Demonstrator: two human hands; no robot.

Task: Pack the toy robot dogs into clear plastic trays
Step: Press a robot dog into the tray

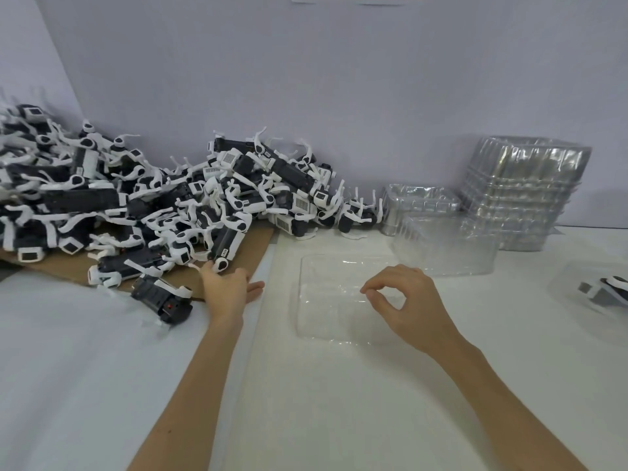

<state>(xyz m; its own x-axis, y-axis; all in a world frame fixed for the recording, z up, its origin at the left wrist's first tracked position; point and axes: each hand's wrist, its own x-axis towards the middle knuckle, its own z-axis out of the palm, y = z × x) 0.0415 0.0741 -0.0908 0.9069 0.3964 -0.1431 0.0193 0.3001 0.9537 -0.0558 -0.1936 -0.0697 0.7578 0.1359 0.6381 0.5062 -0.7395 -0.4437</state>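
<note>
Reaching with splayed left hand (227,287) to the left heap of toy robot dogs (136,205), probably light, rigid, thin-legged, best gripped around the body; right hand (406,300) curled over near clear tray (324,312), grasp unclear.

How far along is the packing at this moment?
Barely started. Done: one toy dog lies in a tray at the right edge. In hand: the left hand reaches the edge of the pile; the right hand is over an empty tray. Left: the whole pile, with a stack of trays waiting.
</note>
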